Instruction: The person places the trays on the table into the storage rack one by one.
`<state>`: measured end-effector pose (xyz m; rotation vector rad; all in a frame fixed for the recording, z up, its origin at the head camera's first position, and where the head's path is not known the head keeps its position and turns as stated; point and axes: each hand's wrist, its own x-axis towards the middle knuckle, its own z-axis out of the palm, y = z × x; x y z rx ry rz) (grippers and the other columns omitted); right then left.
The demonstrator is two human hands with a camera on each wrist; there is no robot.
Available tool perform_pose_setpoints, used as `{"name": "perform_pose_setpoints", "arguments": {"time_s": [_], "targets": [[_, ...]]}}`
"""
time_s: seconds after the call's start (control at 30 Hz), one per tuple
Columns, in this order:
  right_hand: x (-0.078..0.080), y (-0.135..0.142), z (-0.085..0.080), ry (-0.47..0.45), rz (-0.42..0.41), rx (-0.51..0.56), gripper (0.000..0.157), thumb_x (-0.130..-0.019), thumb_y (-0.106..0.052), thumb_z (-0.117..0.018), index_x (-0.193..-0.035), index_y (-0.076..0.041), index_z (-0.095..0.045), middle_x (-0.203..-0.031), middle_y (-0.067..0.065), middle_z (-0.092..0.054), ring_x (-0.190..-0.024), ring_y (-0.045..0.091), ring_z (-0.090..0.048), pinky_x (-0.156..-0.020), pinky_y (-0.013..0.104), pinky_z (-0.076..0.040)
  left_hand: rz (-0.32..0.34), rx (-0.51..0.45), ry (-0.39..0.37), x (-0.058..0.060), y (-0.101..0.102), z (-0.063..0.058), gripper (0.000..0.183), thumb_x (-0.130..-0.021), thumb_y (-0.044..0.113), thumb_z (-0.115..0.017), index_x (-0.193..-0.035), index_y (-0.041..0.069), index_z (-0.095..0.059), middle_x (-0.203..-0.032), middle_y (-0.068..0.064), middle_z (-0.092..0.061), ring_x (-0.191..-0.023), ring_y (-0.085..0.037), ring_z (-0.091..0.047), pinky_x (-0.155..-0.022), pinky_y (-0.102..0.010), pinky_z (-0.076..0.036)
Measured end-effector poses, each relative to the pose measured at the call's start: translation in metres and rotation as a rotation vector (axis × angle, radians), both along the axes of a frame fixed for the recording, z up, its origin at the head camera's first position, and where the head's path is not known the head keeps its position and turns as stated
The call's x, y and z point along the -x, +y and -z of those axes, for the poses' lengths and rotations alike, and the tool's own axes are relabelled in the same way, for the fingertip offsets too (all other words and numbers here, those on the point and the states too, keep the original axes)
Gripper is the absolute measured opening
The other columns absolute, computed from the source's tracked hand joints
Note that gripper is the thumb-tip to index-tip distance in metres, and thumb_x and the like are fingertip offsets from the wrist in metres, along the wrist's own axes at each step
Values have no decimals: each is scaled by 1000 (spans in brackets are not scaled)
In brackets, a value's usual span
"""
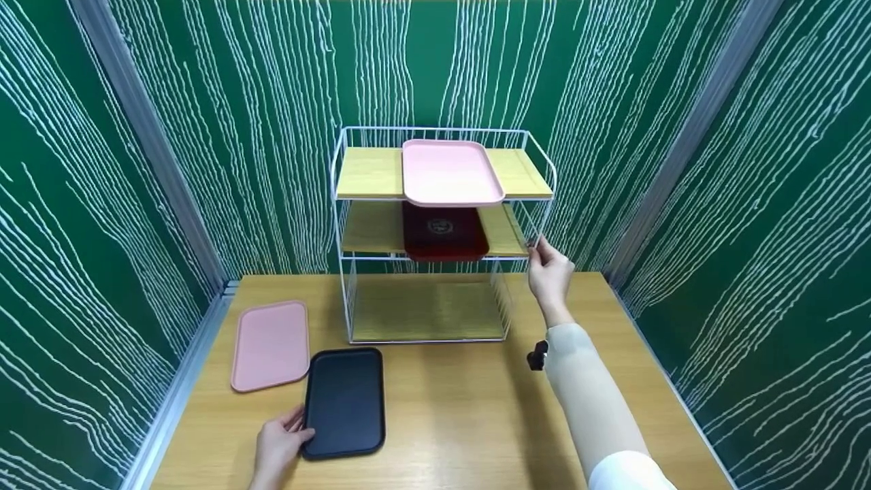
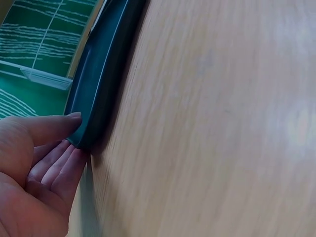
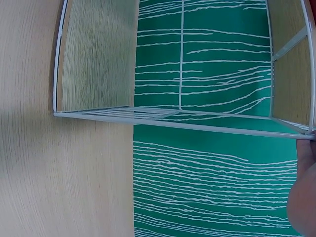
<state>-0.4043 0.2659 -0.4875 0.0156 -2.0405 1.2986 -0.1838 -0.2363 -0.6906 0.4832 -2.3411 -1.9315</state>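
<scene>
A black tray (image 1: 345, 403) lies on the table in the head view. My left hand (image 1: 280, 441) pinches its left edge near the front corner; in the left wrist view the thumb is over the rim and the other fingers lie below it. My right hand (image 1: 551, 273) holds the white wire frame of a three-tier shelf rack (image 1: 427, 257), at the right front post by the middle shelf. In the right wrist view only part of that hand (image 3: 303, 192) shows at the right edge, against the frame.
A pink tray (image 1: 452, 173) rests on the rack's top shelf, its front edge overhanging. Below it, a dark red tray (image 1: 446, 235) with a round emblem sits on the middle shelf. Another pink tray (image 1: 271, 346) lies on the table, left of the black one. Green walls surround the table.
</scene>
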Motion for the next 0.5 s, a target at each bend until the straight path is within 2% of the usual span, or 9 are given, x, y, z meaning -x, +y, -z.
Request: {"name": "perform_pose_setpoints", "arguments": {"time_s": [0.17, 0.3, 0.4, 0.5], "targets": [[-2, 1, -1, -37, -5, 5, 36, -104, -4, -68, -141, -6, -69, -125, 17, -75, -106, 28, -75, -83, 24, -59, -9, -64, -5, -2, 3, 2, 68, -79, -26, -67, -145, -19, -51, -143, -36, -54, -137, -48, -51, -106, -41, -49], [-2, 1, -2, -52, -3, 13, 38, -105, -3, -67, -142, -5, -67, -129, 17, -74, -114, 28, -73, -92, 39, -61, -14, -65, -16, -1, 4, 2, 67, -81, -26, -64, -146, -18, -50, -144, -35, -54, -138, -48, -50, -108, -45, -46], [-2, 1, -2, -53, -5, 13, 38, -105, -4, -67, -143, -4, -66, -129, 18, -74, -115, 29, -73, -93, 41, -61, -17, -44, -24, -1, 2, 2, 66, -83, -24, -65, -147, -17, -50, -143, -33, -55, -137, -47, -52, -108, -46, -45], [-1, 1, -1, -51, -3, 8, 38, -105, -4, -67, -142, -5, -66, -128, 20, -73, -114, 29, -73, -91, 34, -61, -23, -43, -30, -2, 1, 2, 62, -85, -22, -65, -146, -17, -51, -143, -33, -56, -136, -47, -53, -107, -44, -45]]}}
